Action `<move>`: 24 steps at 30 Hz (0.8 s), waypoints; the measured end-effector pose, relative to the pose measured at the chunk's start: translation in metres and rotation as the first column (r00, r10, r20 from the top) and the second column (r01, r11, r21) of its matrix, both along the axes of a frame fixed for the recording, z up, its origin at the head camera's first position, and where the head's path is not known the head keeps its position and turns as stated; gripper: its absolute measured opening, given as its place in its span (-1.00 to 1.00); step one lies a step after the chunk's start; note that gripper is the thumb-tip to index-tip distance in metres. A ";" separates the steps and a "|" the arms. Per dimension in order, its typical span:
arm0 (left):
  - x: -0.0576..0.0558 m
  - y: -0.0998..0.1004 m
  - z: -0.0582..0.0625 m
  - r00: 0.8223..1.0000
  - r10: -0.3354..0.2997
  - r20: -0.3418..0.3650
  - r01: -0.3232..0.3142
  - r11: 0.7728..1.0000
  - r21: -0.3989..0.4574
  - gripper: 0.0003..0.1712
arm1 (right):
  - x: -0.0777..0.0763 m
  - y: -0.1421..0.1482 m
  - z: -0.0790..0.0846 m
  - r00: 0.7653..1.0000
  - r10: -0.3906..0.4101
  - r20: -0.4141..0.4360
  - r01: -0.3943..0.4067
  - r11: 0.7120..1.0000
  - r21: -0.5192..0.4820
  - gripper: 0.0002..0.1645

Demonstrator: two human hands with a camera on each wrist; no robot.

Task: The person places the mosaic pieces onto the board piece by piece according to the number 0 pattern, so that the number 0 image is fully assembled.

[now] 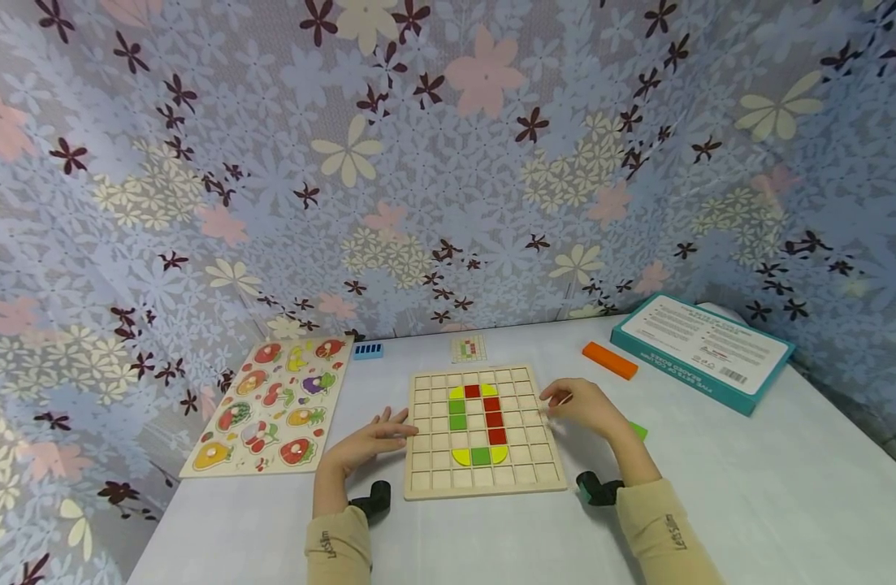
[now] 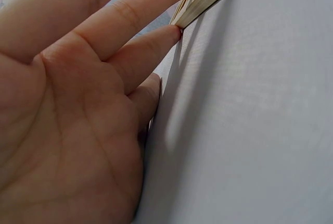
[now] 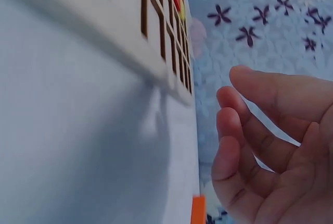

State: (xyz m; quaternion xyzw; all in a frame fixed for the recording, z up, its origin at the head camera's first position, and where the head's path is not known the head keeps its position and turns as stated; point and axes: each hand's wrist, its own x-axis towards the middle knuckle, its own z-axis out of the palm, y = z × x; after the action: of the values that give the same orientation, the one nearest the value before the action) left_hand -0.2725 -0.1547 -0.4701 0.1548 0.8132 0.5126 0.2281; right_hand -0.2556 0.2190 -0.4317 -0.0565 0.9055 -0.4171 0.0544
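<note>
A wooden grid board (image 1: 484,491) lies on the table in the middle of the head view. Red tiles (image 1: 495,419), green tiles (image 1: 457,422) and rounded yellow tiles (image 1: 460,457) form a ring in its cells. My left hand (image 1: 367,443) is at the board's left edge, fingers extended; in the left wrist view, fingertips (image 2: 176,32) touch the board's side (image 2: 208,0). Beside the right edge is my right hand (image 1: 581,404), fingers loosely bent. The right wrist view shows nothing between its thumb and fingers (image 3: 229,122), which are apart from the board's rim (image 3: 130,52).
Behind the board lies a small pattern card (image 1: 469,348), with a blue case (image 1: 368,350) to its left. A fruit puzzle board (image 1: 272,406) occupies the left side. To the right are an orange box (image 1: 609,360), a teal box (image 1: 733,396) and a partly hidden green piece (image 1: 638,431).
</note>
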 end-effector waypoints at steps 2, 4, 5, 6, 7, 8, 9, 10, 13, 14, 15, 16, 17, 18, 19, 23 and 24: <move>0.000 0.000 0.000 1.000 0.000 -0.002 0.000 1.000 -0.003 -0.62 | 0.002 0.009 0.000 1.000 -0.004 0.004 0.004 1.000 0.005 -0.74; 0.000 0.000 0.000 1.000 -0.001 -0.004 0.001 1.000 -0.006 -0.62 | 0.005 0.019 0.001 1.000 -0.013 0.016 0.013 1.000 0.013 -0.72; 0.000 0.000 0.000 1.000 -0.001 -0.004 0.001 1.000 -0.006 -0.62 | 0.006 0.025 0.002 1.000 -0.015 0.025 0.014 1.000 0.014 -0.70; 0.000 0.000 0.000 1.000 -0.003 -0.004 0.002 1.000 -0.005 -0.61 | 0.007 0.030 0.003 0.999 -0.014 0.031 0.013 1.000 0.016 -0.69; 0.000 0.000 0.000 1.000 -0.004 -0.004 0.004 1.000 -0.003 -0.61 | 0.008 0.036 0.003 0.999 -0.016 0.039 0.015 1.000 0.024 -0.68; 0.000 0.000 0.001 1.000 -0.005 -0.004 0.005 1.000 -0.002 -0.61 | 0.009 0.041 0.004 0.999 -0.021 0.050 0.019 0.999 0.030 -0.66; 0.000 0.000 0.001 1.000 -0.007 -0.005 0.007 1.000 -0.001 -0.61 | 0.010 0.046 0.004 0.998 -0.023 0.059 0.021 0.999 0.034 -0.65; 0.000 0.000 0.001 1.000 -0.009 -0.004 0.009 1.000 0.002 -0.61 | 0.011 0.051 0.005 0.998 -0.023 0.065 0.021 0.999 0.039 -0.64; 0.000 0.000 0.001 1.000 -0.008 0.000 0.008 1.000 0.008 -0.61 | 0.013 0.064 0.005 0.997 -0.030 0.076 0.026 0.998 0.050 -0.60; 0.000 0.000 0.000 1.000 -0.007 0.001 0.007 1.000 0.008 -0.61 | 0.014 0.068 0.004 0.996 -0.035 0.081 0.031 0.998 0.050 -0.59; 0.000 0.001 0.000 1.000 -0.006 0.002 0.006 1.000 0.009 -0.61 | 0.015 0.071 0.004 0.996 -0.037 0.082 0.033 0.998 0.051 -0.59; 0.000 0.001 0.000 1.000 -0.004 0.004 0.004 1.000 0.010 -0.61 | 0.015 0.074 0.004 0.996 -0.041 0.084 0.036 0.998 0.054 -0.59; 0.000 0.000 0.000 1.000 -0.003 0.005 0.002 1.000 0.010 -0.61 | 0.016 0.077 0.004 0.995 -0.045 0.089 0.040 0.998 0.056 -0.58; 0.000 0.000 0.000 1.000 -0.002 0.005 0.002 1.000 0.008 -0.61 | 0.016 0.080 0.004 0.994 -0.048 0.096 0.042 0.997 0.063 -0.59; 0.000 0.000 0.000 1.000 -0.001 0.005 0.001 1.000 0.008 -0.61 | 0.017 0.082 0.004 0.993 -0.052 0.106 0.045 0.997 0.065 -0.59; 0.000 0.000 0.000 1.000 -0.003 0.005 0.003 1.000 0.009 -0.61 | 0.018 0.091 0.003 0.985 -0.060 0.159 0.043 0.994 0.104 -0.58; 0.000 0.000 0.000 1.000 -0.004 0.005 0.003 1.000 0.010 -0.61 | 0.018 0.093 0.002 0.983 -0.058 0.172 0.038 0.992 0.117 -0.57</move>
State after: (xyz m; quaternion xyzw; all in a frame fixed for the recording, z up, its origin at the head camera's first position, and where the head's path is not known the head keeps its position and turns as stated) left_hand -0.2727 -0.1550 -0.4703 0.1560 0.8097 0.5167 0.2303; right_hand -0.2373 0.3124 -0.4292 0.0054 0.9205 -0.3696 0.1269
